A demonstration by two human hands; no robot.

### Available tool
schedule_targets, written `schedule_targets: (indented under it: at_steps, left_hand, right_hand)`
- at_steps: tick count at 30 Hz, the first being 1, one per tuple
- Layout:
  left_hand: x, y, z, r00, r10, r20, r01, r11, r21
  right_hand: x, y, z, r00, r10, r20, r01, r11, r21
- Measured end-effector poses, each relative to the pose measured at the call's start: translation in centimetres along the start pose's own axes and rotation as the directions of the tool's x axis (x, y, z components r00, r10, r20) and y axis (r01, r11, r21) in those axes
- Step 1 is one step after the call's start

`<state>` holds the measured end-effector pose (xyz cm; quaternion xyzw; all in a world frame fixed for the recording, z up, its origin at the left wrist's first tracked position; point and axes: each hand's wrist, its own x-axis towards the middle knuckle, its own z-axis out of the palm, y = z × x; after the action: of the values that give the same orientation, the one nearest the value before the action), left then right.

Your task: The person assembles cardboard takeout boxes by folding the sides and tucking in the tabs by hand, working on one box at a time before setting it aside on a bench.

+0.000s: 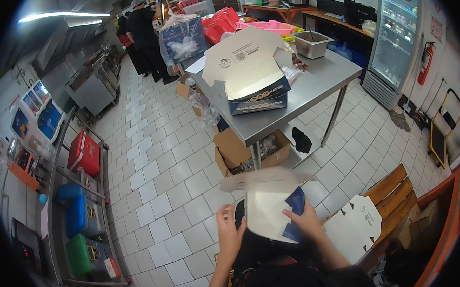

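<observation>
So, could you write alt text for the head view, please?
Two bare hands, left hand and right hand, fold a flat white-and-blue cardboard box above a white tiled floor. Ahead, a steel table holds stacked finished boxes.

Steel table [318,84] on white tiled floor [160,199]. At its front edge, stacked blue and white cardboard boxes [253,85], the top one's lid open. Near the back right corner, a steel pan [311,44]. On the lower shelf, an open brown carton [241,153].
</observation>
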<state>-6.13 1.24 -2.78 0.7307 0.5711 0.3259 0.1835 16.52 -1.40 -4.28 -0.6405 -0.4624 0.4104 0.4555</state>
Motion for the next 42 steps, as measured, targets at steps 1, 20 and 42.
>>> schedule_targets:
  at_steps: [1, 20, 42]
  left_hand:
    - [0.0, 1.3, 0.5, 1.0, 0.022, -0.003, -0.022, 0.983, -0.18]
    - [3.2, 4.5, -0.8, 0.859, -0.304, 0.412, 0.41, -0.075, -0.909]
    - [1.8, 6.4, 0.5, 0.873, -0.318, 0.371, 0.337, -0.157, -0.928]
  right_hand:
    - [0.0, 0.0, 0.6, 0.989, -0.119, -0.091, 0.101, 0.978, -0.18]
    - [-1.7, -7.9, 0.4, 0.516, -0.772, 0.371, 0.854, 0.429, -0.295]
    - [-3.2, -8.1, 0.4, 0.579, -0.776, 0.249, 0.807, 0.503, -0.309]
